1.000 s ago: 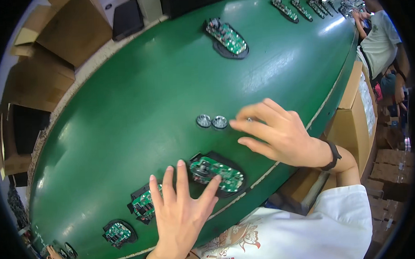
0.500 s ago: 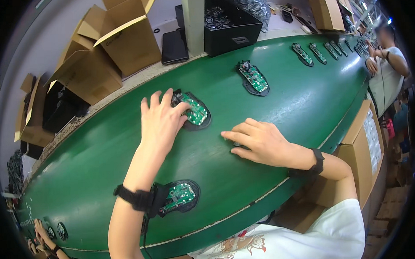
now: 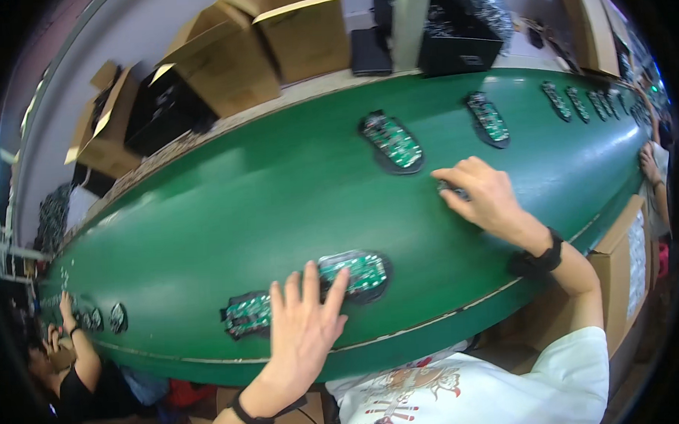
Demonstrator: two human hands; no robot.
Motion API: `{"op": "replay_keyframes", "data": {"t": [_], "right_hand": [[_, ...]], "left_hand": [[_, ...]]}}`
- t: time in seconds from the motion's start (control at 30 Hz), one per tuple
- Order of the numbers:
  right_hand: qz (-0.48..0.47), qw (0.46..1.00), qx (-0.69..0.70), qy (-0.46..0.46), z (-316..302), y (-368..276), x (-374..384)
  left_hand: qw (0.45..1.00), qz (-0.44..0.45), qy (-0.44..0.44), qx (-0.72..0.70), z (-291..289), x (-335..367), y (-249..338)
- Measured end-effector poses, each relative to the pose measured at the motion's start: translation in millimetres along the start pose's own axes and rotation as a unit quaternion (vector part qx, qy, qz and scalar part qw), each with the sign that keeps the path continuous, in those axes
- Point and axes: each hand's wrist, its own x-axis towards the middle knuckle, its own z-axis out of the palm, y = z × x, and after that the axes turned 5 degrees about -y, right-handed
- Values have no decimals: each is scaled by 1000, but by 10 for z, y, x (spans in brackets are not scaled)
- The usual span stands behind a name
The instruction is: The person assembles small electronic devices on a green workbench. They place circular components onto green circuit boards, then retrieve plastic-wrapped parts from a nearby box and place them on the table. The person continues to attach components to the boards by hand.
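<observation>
L hand [image 3: 304, 325] spread wide, fingertip on green PCB on black oval base [image 3: 367, 274], near ctr of green table [image 3: 205, 224]. Blocky green-black PCB [image 3: 247, 314] just left. R hand [image 3: 484, 195] narrow around small dark shiny pc [image 3: 455, 190], right of ctr; can't tell if gripped. Oblong green-white PCB [image 3: 398, 144] far-left of it.

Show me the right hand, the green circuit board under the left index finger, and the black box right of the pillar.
Right hand [image 3: 490, 196], head view: back of the hand.
Green circuit board [image 3: 366, 274], head view: exposed right part.
Black box [image 3: 452, 55], head view: front wall.
</observation>
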Motion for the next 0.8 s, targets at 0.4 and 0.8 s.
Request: {"op": "replay_keyframes", "data": {"t": [0.4, 0.8], "right_hand": [[-173, 980, 96, 24, -207, -557, 74], [-373, 928, 1, 17, 78, -658, 271]], "left_hand": [[971, 203, 104, -70, 267, 400, -49], [990, 33, 109, -86, 330, 149, 269]]}}
